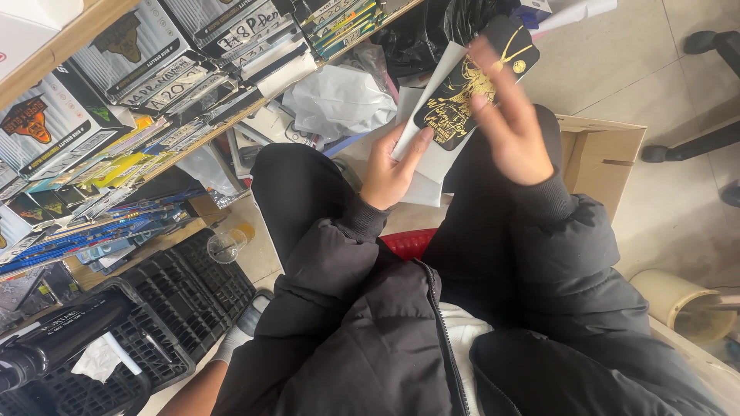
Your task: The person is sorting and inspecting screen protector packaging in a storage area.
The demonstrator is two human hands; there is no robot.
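Mid-peel, I think: left hand (389,169) pinches white backing sheet (432,96), right hand (509,127) fingers spread flat on black-gold sticker (462,96) above it. Next needs a clean edge lift.

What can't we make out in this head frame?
- Right hand: motion-blurred, so its grip on the black card is unclear.
- White sheet in the left hand: mostly hidden behind card and fingers.
- Red seat: covered by legs and jacket.
- Cardboard box: contents hidden by the right arm.
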